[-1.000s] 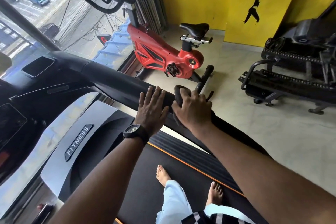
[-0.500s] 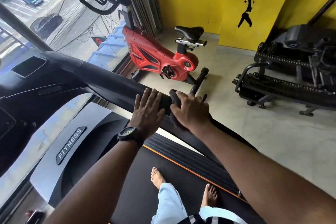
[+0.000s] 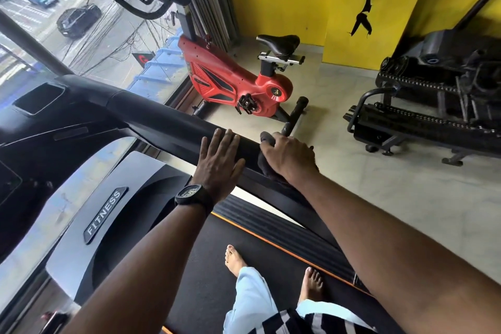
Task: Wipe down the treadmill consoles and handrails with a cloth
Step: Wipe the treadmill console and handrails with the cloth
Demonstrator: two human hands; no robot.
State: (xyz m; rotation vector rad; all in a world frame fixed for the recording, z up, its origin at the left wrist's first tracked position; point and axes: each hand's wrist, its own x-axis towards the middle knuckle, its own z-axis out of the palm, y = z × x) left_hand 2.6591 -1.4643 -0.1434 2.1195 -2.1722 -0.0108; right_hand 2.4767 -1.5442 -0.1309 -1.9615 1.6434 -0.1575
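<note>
At frame centre, the left hand (image 3: 218, 160) lies flat on the black handrail (image 3: 162, 122) (fingers straight); beside it the right hand (image 3: 288, 156) grips what seems a dark cloth (image 3: 267, 138).

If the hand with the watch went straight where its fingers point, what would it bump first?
The left hand lies flat on the thick black handrail. Beyond its edge looks free, then maybe the red exercise bike; depth unclear.

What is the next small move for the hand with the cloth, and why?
Probably slide the cloth along the handrail back toward the person. The right hand grips it on the rail, and the left hand lies flat on the rail just ahead, blocking that way.
</note>
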